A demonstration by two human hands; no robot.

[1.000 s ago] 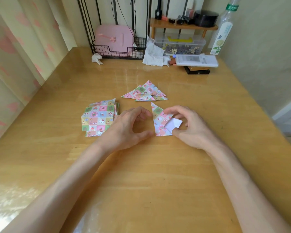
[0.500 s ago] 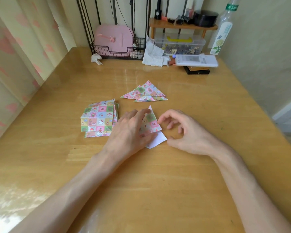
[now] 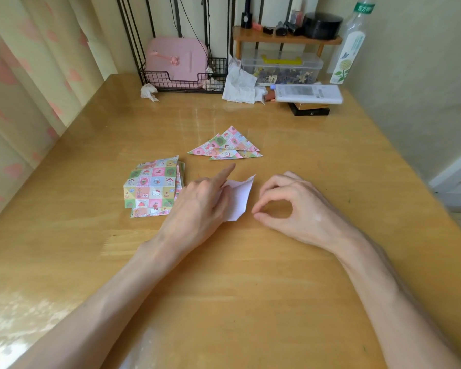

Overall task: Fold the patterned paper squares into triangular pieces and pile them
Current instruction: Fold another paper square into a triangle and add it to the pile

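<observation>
Head view: your left hand (image 3: 197, 209) has its grip closed on the paper (image 3: 240, 198), white side up at mid-bench (image 3: 250, 288), with the forefinger straight and the other fingers curled over its left edge. Your right hand (image 3: 298, 209) rests just beside it, grip loose and apart, holding nothing. Squares (image 3: 152, 185) lie to the left, triangles (image 3: 225, 145) behind.

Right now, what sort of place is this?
Probably a bedroom desk at home: a pink-blotched curtain, a small wooden shelf holding cosmetics, and a pink case in a black wire basket.
</observation>
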